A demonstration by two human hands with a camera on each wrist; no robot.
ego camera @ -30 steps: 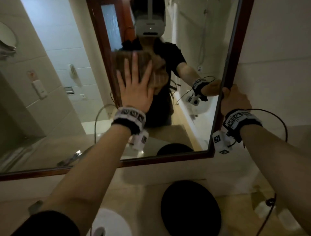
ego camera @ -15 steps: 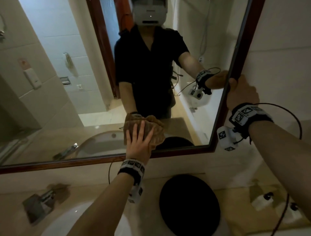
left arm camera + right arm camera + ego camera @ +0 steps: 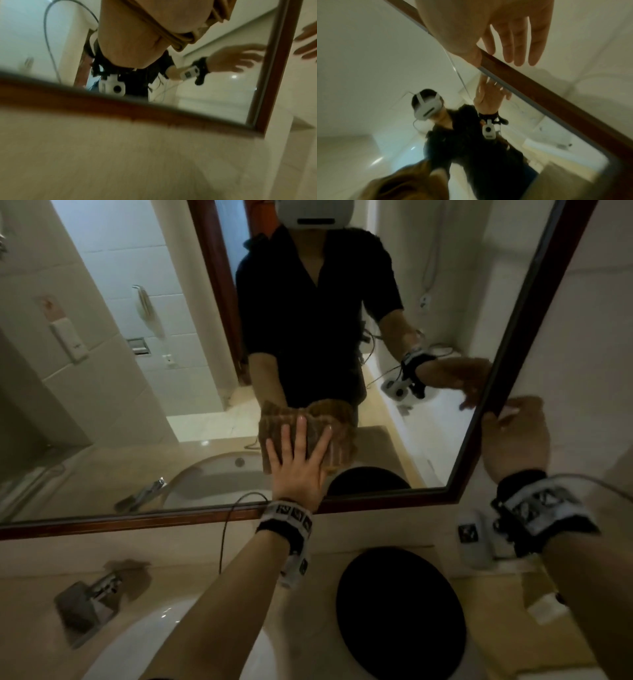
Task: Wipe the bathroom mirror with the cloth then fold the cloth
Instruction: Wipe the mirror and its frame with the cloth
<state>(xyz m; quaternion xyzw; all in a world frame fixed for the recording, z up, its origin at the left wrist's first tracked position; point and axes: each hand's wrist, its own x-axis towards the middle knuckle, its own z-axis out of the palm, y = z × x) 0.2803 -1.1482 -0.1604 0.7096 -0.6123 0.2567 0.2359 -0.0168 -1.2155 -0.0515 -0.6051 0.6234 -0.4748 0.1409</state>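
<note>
A black round object (image 3: 400, 607) and a white basin (image 3: 137, 655) lie nearest. Beyond, the left hand (image 3: 298, 463), fingers straight, presses the brown cloth (image 3: 274, 426) against the mirror (image 3: 102, 371) low down. The right hand (image 3: 513, 436), fingers extended, rests on its wooden frame (image 3: 507, 337).

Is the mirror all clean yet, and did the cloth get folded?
Not yet. The left hand is flat on the brown cloth, pressing it against the lower part of the mirror, so wiping is in hand. The right hand rests on the mirror's wooden frame with straight fingers. Whether any glass is clean cannot be told. The cloth is bunched, not neatly folded, so folding is left.
</note>
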